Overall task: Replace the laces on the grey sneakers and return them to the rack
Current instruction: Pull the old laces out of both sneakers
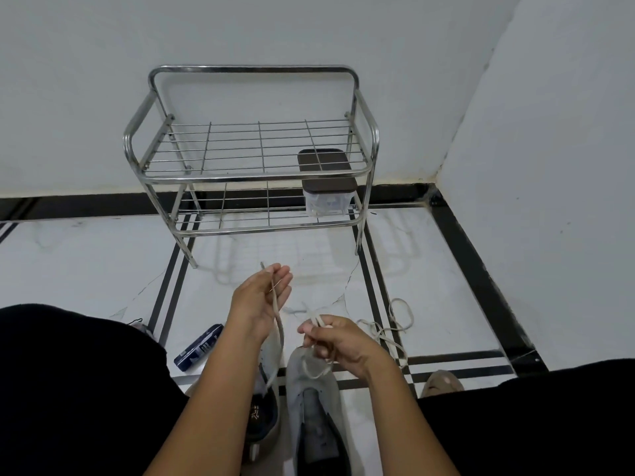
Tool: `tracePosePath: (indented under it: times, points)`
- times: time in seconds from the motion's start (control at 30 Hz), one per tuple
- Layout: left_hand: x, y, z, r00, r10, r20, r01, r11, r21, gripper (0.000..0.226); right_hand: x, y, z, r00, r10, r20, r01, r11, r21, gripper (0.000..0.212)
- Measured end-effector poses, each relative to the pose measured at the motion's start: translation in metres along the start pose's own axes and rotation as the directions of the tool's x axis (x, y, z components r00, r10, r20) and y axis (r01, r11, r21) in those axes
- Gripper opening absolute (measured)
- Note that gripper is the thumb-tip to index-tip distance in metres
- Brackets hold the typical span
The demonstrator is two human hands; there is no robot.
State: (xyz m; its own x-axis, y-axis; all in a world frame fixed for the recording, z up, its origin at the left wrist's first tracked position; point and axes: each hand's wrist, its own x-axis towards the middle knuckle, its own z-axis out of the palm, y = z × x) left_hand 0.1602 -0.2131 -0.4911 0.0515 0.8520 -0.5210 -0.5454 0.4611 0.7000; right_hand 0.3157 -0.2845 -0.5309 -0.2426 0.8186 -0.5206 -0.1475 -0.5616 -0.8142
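Two grey sneakers lie on the floor between my knees: the right sneaker [314, 403] with its tongue open, and the left sneaker [266, 412] partly hidden under my left forearm. My left hand [259, 300] pinches one end of a grey lace [279, 329] that runs down toward the shoes. My right hand [335, 341] grips the other part of that lace, looped above the right sneaker's toe. A loose white lace [395, 324] lies on the floor to the right. The metal shoe rack [254, 173] stands against the wall ahead.
A clear box with a dark lid [326, 187] sits on the rack's lower shelf at the right. A dark blue packet [199, 347] lies on the floor by my left knee. A wall corner closes the right side. My foot [441, 383] shows at the right.
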Motion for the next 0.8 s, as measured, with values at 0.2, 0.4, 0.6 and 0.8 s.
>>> tracePosePath:
  times: [0.2,0.4,0.6,0.8]
  points:
    - [-0.013,-0.016,0.023,0.982,-0.095,0.163,0.047,0.960,0.277,0.024,0.007,0.001,0.007,0.991,-0.059,-0.117,0.034,0.978,-0.206,0.041]
    - [-0.013,-0.014,0.025,0.986,-0.055,0.156,0.023,0.980,0.197,0.018,0.010,0.012,0.014,0.999,-0.035,-0.022,0.031,0.985,-0.168,0.004]
    - [0.003,-0.013,-0.014,0.953,-0.029,-0.302,0.069,0.990,0.123,0.031,0.008,0.005,-0.024,0.942,-0.090,-0.324,0.174,0.955,0.240,0.020]
    - [-0.001,-0.086,-0.032,0.866,-0.417,-0.275,0.498,0.758,0.420,0.034,0.013,0.000,-0.031,0.928,-0.007,-0.372,0.304,0.592,0.747,0.035]
